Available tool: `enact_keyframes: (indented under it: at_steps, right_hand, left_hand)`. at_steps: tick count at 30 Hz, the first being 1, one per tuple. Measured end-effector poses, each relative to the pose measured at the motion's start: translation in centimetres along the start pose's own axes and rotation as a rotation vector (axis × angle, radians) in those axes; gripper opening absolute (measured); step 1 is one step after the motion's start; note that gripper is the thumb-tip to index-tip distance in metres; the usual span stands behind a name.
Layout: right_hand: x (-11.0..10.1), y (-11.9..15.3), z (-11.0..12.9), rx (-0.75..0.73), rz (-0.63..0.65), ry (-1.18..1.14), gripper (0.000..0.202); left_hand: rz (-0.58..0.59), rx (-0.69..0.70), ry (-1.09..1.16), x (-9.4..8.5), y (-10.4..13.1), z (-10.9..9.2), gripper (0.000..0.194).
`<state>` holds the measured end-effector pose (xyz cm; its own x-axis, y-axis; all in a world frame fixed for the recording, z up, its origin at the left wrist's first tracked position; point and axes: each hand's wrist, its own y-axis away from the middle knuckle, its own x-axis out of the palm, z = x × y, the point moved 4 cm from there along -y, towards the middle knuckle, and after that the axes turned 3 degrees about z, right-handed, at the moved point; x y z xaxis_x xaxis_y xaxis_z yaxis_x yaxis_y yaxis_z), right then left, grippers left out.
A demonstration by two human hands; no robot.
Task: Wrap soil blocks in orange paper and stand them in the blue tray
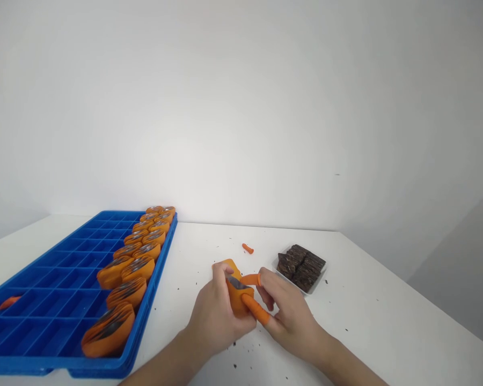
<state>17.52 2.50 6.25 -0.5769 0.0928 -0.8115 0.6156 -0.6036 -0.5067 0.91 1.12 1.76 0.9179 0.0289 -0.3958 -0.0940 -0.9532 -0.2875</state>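
My left hand (219,311) is wrapped round a small orange pouch (237,303) with a silver-grey lining showing at its mouth. On the thumb and index finger of my right hand (287,308) are orange finger cots (255,309). Those two fingertips grip the pouch's rim from its right side. Just behind the pouch, an orange flat piece (228,265) shows partly; whether it belongs to the pouch I cannot tell. What lies inside the pouch is hidden.
At left stands a blue compartment tray (52,300) with several folded orange pouches (126,292) along its right side and a small orange item (8,303). A white dish (276,262) of dark brown pressed slabs (301,266) sits at right. A loose orange finger cot (248,249) and dark crumbs lie on the table.
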Motion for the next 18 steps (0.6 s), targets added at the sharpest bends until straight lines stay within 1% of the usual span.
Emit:
enact_keyframes:
  at_steps: [6,11,13,18]
  right_hand:
    - [-0.11,0.03,0.22,-0.021,-0.019,0.005,0.02]
    - [0.02,0.1,0.24,-0.03,-0.006,0.026,0.03]
    - [0.04,0.07,0.22,-0.034,-0.006,0.033,0.031]
    - [-0.05,-0.05,0.32,-0.055,-0.005,0.035,0.025]
  left_hand:
    - [0.011,-0.012,0.009,-0.05,-0.03,-0.18,0.064]
    - [0.015,-0.012,-0.018,-0.02,-0.02,-0.25,0.063]
    - [0.015,-0.015,-0.026,0.0,-0.02,-0.26,0.064]
    - [0.027,-0.028,-0.04,0.02,-0.01,-0.18,0.065]
